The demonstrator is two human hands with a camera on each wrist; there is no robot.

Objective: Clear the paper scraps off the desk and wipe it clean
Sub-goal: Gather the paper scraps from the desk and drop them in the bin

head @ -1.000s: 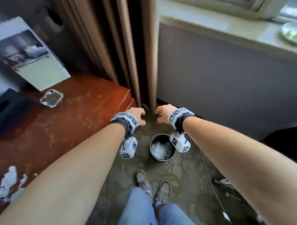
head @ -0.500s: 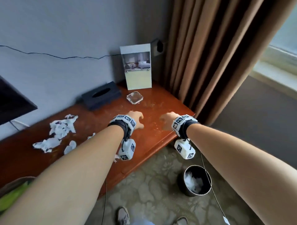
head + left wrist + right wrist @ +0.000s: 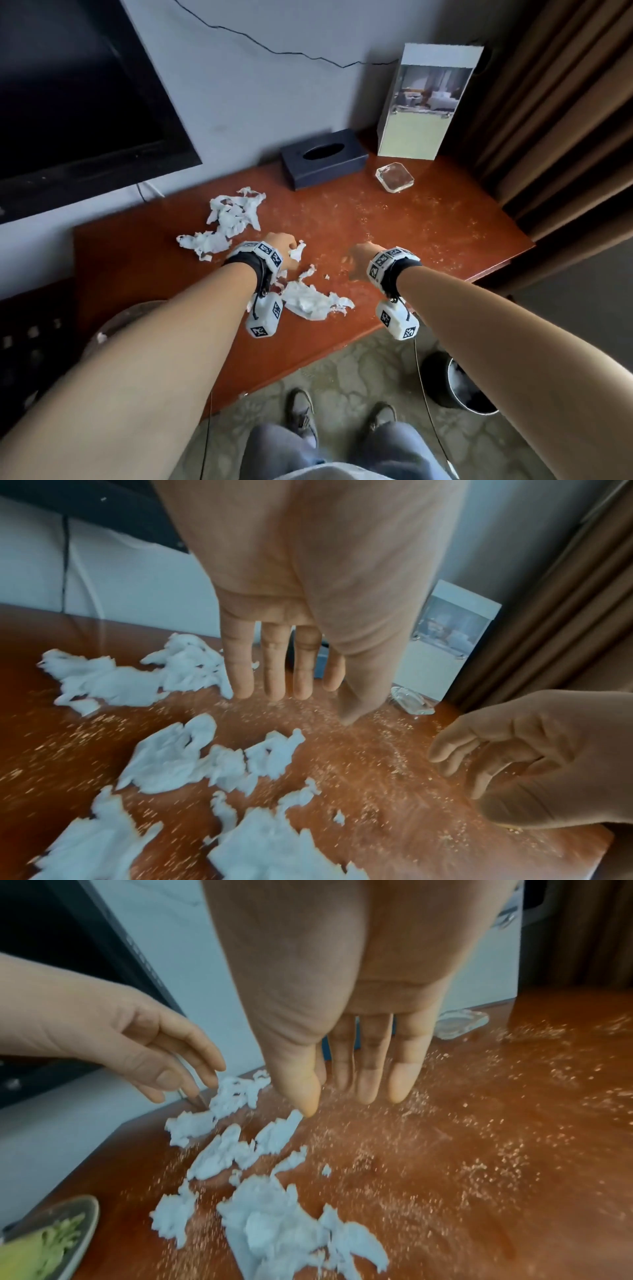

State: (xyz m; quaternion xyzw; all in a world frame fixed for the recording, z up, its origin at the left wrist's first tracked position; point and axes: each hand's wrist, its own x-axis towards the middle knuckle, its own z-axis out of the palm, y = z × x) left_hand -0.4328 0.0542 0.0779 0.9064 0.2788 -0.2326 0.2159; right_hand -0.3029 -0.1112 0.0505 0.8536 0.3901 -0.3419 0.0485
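Observation:
Torn white paper scraps lie on the reddish-brown desk (image 3: 428, 233) in a far pile (image 3: 233, 216) and a near pile (image 3: 311, 301). My left hand (image 3: 282, 246) hovers over the scraps between the two piles. In the left wrist view the left hand (image 3: 308, 707) has straight fingers and holds nothing, with scraps (image 3: 171, 756) below it. My right hand (image 3: 358, 258) hovers to the right over bare, crumb-speckled wood. In the right wrist view the right hand (image 3: 339, 1104) is also straight-fingered and empty, with scraps (image 3: 274, 1231) to its lower left.
A dark tissue box (image 3: 322, 161), a glass ashtray (image 3: 394, 176) and a standing picture card (image 3: 428, 102) line the desk's back. A TV (image 3: 68, 85) hangs at left and curtains (image 3: 565, 102) at right. A dark bin (image 3: 472, 387) holding white scraps stands on the floor.
My view swung from the bin on the floor up to the desk. Both hands moved from above the bin to above the scraps and remain empty.

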